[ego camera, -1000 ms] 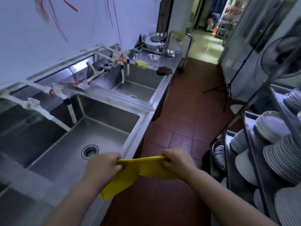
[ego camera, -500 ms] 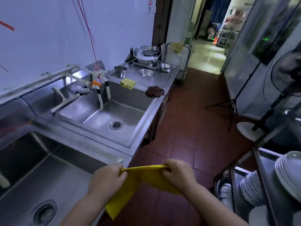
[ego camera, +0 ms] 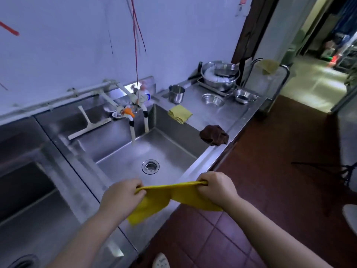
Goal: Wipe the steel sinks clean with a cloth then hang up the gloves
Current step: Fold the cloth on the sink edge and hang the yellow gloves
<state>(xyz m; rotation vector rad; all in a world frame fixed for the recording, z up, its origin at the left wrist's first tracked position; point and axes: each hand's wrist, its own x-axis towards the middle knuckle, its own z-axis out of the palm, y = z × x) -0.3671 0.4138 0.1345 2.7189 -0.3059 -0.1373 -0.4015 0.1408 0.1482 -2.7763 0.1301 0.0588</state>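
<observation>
A yellow cloth (ego camera: 164,198) is stretched between my two hands, over the front rim of the far steel sink (ego camera: 173,151). My left hand (ego camera: 121,196) grips its left end and my right hand (ego camera: 216,188) grips its right end. Part of the cloth hangs down below my left hand. The sink's drain (ego camera: 150,166) lies just beyond my hands. A second steel sink (ego camera: 34,219) is at the lower left. No gloves are visible.
Two white taps (ego camera: 139,120) hang over the far sink, a white squeegee (ego camera: 87,126) behind it. The steel counter (ego camera: 231,117) carries a folded yellow cloth (ego camera: 180,114), a dark brown rag (ego camera: 214,135), a steel cup (ego camera: 176,93) and bowls (ego camera: 220,74). Red tiled floor (ego camera: 270,171) lies right.
I have moved along the counter: the far sink and its drain are now directly in front of my hands. Both hands keep the same grip on the stretched cloth.
</observation>
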